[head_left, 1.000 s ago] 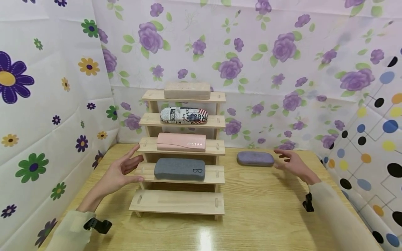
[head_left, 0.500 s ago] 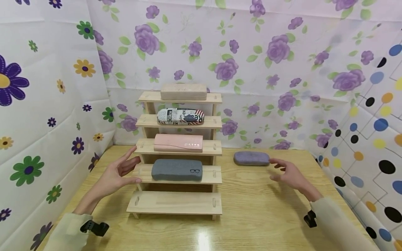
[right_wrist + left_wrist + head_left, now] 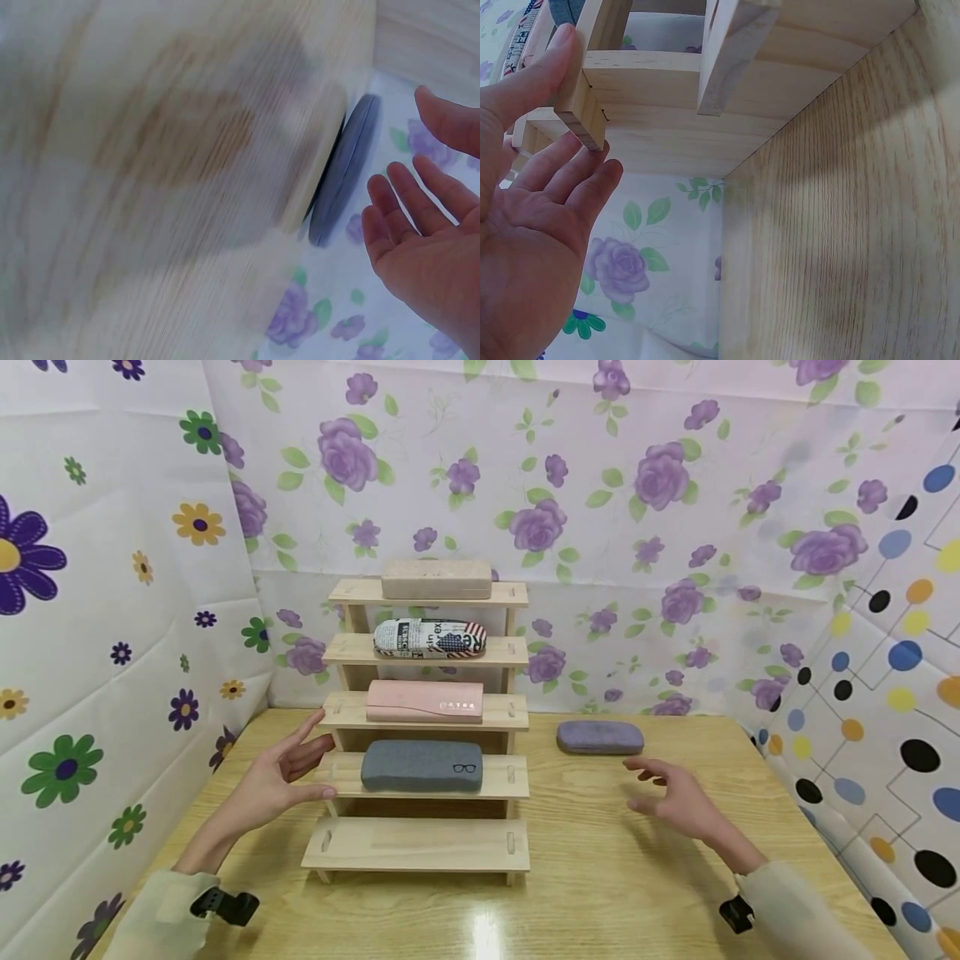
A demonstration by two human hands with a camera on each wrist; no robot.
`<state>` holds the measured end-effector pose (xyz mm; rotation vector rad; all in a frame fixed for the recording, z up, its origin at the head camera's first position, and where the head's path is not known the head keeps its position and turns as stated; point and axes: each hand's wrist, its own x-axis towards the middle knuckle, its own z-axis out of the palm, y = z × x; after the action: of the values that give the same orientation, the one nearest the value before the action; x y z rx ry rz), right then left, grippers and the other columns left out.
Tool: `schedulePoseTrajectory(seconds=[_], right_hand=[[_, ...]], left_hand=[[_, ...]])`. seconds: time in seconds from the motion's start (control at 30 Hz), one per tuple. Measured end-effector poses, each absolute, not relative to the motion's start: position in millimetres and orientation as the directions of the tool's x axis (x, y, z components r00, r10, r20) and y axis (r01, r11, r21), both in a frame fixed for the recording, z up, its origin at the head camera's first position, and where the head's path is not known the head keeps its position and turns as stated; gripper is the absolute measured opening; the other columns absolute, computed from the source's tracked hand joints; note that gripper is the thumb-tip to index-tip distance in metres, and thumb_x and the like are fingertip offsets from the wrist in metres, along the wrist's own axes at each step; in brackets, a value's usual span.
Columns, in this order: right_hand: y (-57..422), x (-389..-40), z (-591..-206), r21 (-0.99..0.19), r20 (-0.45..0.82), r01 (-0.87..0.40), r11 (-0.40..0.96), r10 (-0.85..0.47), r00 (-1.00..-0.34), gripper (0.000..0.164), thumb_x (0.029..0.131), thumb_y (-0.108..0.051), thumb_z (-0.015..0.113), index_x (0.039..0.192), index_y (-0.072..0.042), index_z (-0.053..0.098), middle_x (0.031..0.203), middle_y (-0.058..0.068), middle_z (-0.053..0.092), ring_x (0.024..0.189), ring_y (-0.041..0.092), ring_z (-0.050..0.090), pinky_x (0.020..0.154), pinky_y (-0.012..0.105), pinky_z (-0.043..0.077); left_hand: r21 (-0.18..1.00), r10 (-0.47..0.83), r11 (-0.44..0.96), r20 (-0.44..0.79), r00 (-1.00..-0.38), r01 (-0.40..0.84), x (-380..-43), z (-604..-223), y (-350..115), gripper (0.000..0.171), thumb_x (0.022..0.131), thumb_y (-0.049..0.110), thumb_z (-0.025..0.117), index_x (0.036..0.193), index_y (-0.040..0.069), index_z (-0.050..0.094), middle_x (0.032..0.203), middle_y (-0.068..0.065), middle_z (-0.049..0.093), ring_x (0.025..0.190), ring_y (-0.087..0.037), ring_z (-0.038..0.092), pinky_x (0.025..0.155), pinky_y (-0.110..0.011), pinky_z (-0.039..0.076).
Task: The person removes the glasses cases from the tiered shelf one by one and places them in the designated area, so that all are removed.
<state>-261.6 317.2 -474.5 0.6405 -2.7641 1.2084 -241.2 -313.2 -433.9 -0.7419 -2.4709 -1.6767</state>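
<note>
A tiered wooden display stand (image 3: pixel 416 845) stands on the table, with a glasses case on each of its upper tiers. My left hand (image 3: pixel 273 785) holds the stand's left side; in the left wrist view, thumb and fingers straddle the end of a board (image 3: pixel 581 105). From the bottom up, the cases are blue-grey with a glasses print (image 3: pixel 422 767), pink (image 3: pixel 424 702), newsprint-patterned (image 3: pixel 430 638) and beige (image 3: pixel 437 580). A purple glasses case (image 3: pixel 600 737) lies on the table to the right. My right hand (image 3: pixel 678 800) hovers in front of it, holding nothing, fingers loosely bent.
The lowest tier (image 3: pixel 416 843) bears no case. Flowered cloth (image 3: pixel 600 543) hangs behind the table (image 3: pixel 600 877), and more patterned cloth closes off the left and right sides. Bands with small black devices sit on both wrists.
My right hand has drawn away from the purple case's right end, toward me and slightly left. The case stays put. My left hand keeps its place on the stand; the head view shifted slightly.
</note>
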Motion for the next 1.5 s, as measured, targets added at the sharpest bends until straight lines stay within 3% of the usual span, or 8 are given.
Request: schedulePoseTrajectory(seconds=[0.33,0.57,0.9,1.27,1.5], right_hand=[[295,-243,-475,-0.685,0.244,-0.425,0.592,-0.363,-0.899,0.057,0.093,-0.010,0.083,0.145,-0.003,0.061,0.140,0.018,0.064,0.119,0.043,0.062,0.101,0.069,0.047],[276,-236,-471,-0.667,0.281,-0.448,0.595,-0.355,-0.891,0.057,0.091,-0.018,0.086,0.142,-0.007,0.064,0.135,0.007,0.068,0.115,0.031,0.065,0.100,0.064,0.052],[242,-229,-451,-0.683,0.319,-0.486,0.545,-0.376,-0.870,0.057,0.090,-0.018,0.087,0.142,-0.010,0.066,0.135,0.003,0.068,0.117,0.033,0.065,0.101,0.055,0.055],[206,-223,-431,-0.673,0.346,-0.523,0.523,-0.403,-0.847,0.057,0.089,-0.026,0.089,0.141,-0.016,0.068,0.135,-0.001,0.069,0.117,0.020,0.065,0.103,0.054,0.054],[181,-224,-422,-0.685,0.358,-0.540,0.489,-0.420,-0.834,0.057,0.088,-0.025,0.089,0.140,-0.014,0.068,0.135,0.000,0.068,0.118,0.024,0.064,0.104,0.057,0.053]], left_hand=[[0.848,0.351,0.315,0.312,-0.883,0.425,-241,-434,-312,0.110,0.086,0.000,0.087,0.171,0.021,0.021,0.155,-0.030,0.046,0.142,-0.036,0.046,0.109,-0.022,0.046],[0.848,0.352,0.315,0.314,-0.882,0.427,-242,-435,-313,0.109,0.086,0.000,0.087,0.171,0.021,0.021,0.155,-0.030,0.046,0.142,-0.037,0.046,0.109,-0.022,0.045],[0.857,0.345,0.302,0.310,-0.886,0.418,-242,-434,-312,0.110,0.085,-0.001,0.087,0.171,0.022,0.021,0.155,-0.031,0.045,0.143,-0.037,0.046,0.111,-0.026,0.045],[0.855,0.342,0.305,0.313,-0.886,0.420,-241,-436,-314,0.110,0.085,0.000,0.087,0.171,0.023,0.021,0.154,-0.030,0.046,0.142,-0.033,0.047,0.111,-0.028,0.046],[0.855,0.345,0.302,0.315,-0.884,0.422,-241,-437,-315,0.110,0.085,0.000,0.087,0.170,0.024,0.022,0.154,-0.029,0.046,0.142,-0.034,0.047,0.111,-0.028,0.046]])
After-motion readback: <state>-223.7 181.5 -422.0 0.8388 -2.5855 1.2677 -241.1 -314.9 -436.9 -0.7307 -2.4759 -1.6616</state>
